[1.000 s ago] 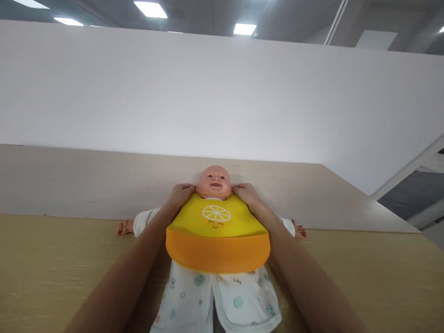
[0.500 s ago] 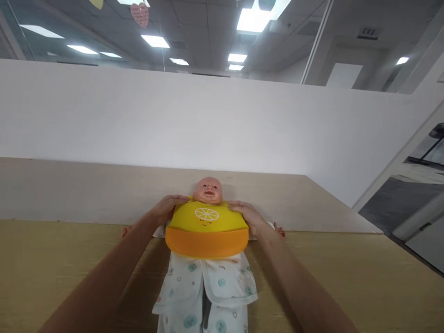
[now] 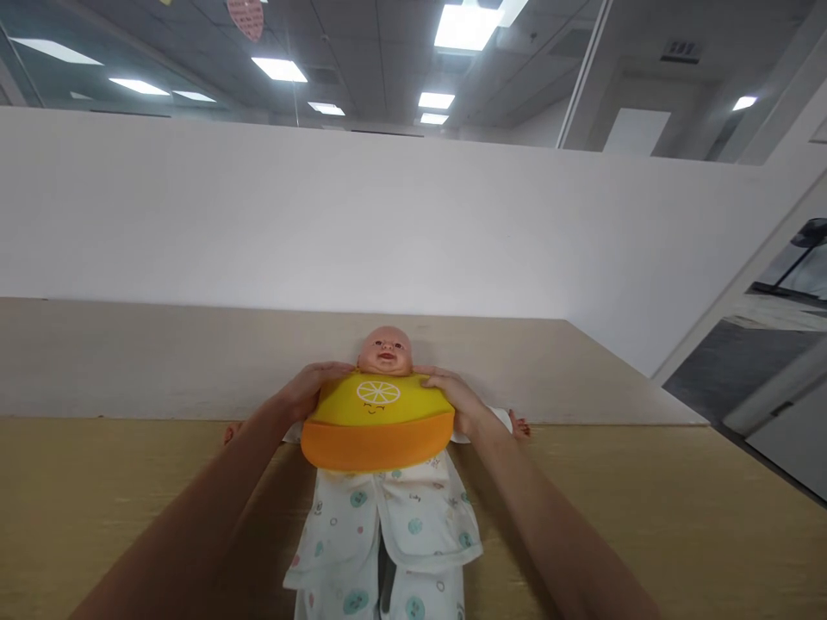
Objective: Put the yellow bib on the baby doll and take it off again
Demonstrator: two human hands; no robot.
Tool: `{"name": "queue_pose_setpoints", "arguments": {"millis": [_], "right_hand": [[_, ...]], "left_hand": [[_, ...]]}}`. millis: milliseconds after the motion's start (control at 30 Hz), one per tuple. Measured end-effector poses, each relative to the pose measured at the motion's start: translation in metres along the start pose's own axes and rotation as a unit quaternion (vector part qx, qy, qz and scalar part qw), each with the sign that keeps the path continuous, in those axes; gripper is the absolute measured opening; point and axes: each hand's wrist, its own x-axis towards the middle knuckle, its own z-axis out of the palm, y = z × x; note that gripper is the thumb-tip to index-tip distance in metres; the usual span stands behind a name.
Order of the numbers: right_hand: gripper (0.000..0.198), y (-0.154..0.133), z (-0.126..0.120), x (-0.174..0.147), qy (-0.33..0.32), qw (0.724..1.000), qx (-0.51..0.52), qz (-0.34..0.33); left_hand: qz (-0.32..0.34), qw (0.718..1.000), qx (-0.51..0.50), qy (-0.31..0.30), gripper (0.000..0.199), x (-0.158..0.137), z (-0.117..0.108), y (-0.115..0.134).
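Observation:
A baby doll (image 3: pixel 386 351) lies face up, its head away from me. Over its chest is a yellow bib (image 3: pixel 336 398) with a lemon-slice print and an orange catch pocket along the bottom. My left hand (image 3: pixel 315 387) is at the bib's upper left corner, fingers reaching toward the doll's neck; its thumb is hidden. On the other side my right hand (image 3: pixel 456 396) pinches the upper right edge, thumb on the front and fingers by the neck. The bib's neck straps are out of sight. Below it shows the doll's white patterned outfit (image 3: pixel 413 525).
The doll rests on a yellowish-tan surface (image 3: pixel 613 491), with its head on a paler board (image 3: pixel 161 357) at the back. A white wall (image 3: pixel 401 224) rises behind, with glass above. To the right, a floor (image 3: pixel 717 370) lies beyond the edge.
The bib has shifted slightly left and up, its right side lifting more and tilting it. My right hand has moved a little left, closer to the neck. My left hand stays nearly in place.

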Motion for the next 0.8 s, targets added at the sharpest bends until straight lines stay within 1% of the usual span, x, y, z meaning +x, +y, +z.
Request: {"name": "queue_pose_setpoints", "arguments": {"millis": [67, 167, 267, 367, 467, 600, 700, 800], "right_hand": [[0.053, 0.001, -0.003, 0.002, -0.025, 1.000, 0.004, 0.006], [0.057, 0.004, -0.006, 0.005, -0.031, 0.999, 0.025, 0.010], [0.055, 0.007, -0.008, 0.008, -0.021, 0.999, 0.037, 0.012], [0.052, 0.008, -0.008, 0.010, -0.015, 0.999, 0.032, 0.006], [0.050, 0.009, -0.009, 0.012, 0.015, 1.000, 0.022, -0.009], [0.045, 0.010, -0.010, 0.011, 0.071, 0.997, -0.002, -0.018], [0.040, 0.011, -0.009, 0.011, 0.101, 0.994, -0.026, -0.032], [0.036, 0.012, -0.007, 0.011, 0.129, 0.990, -0.049, -0.041]], "left_hand": [[0.003, 1.000, -0.018, 0.004, 0.027, 0.000, 0.002, 0.001], [-0.011, 0.999, -0.031, 0.003, 0.026, 0.002, 0.006, 0.002], [-0.020, 0.999, -0.023, 0.023, 0.027, 0.005, 0.008, 0.002], [-0.015, 0.999, -0.013, 0.048, 0.029, 0.007, 0.010, 0.000], [-0.002, 0.998, -0.007, 0.059, 0.031, 0.008, 0.010, -0.001], [0.032, 0.999, 0.008, 0.025, 0.036, 0.003, 0.005, 0.002], [0.035, 0.997, 0.065, 0.021, 0.043, -0.007, -0.003, 0.002], [0.039, 0.988, 0.143, 0.046, 0.044, -0.018, -0.010, 0.000]]}}
